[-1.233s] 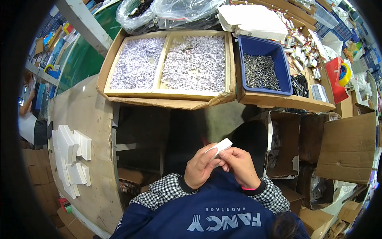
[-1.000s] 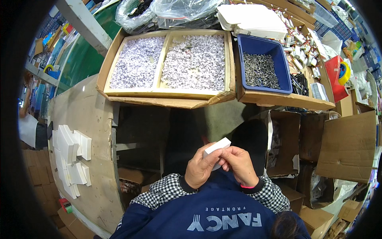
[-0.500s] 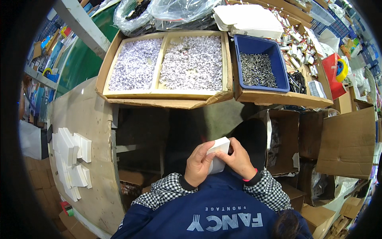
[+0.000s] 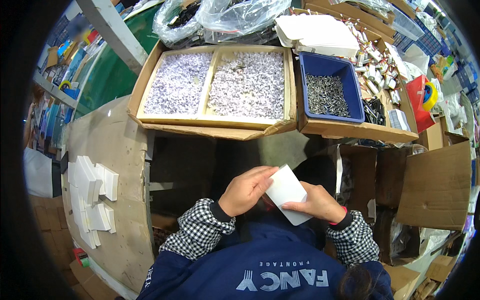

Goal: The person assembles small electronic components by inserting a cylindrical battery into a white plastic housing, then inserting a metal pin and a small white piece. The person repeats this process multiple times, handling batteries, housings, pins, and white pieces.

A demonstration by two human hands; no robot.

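Note:
A flat white box is held over my lap, tilted with its broad face toward me. My right hand grips it along its right side, thumb lying across the face. At the upper left corner of the box, my left hand has its thumb and fingers closed on the edge; the fingertips behind are hidden. Similar white boxes lie in a loose pile on the wooden board to my left.
Ahead, a divided tray holds many small white parts. Beside it, a blue bin contains metal pins, near small motor-like parts with wires and stacked white sheets. Open cardboard cartons stand at right.
The white box has turned and tilted so its broad face shows. My left hand has shifted left to its upper corner, while my right hand has moved right and lower with it.

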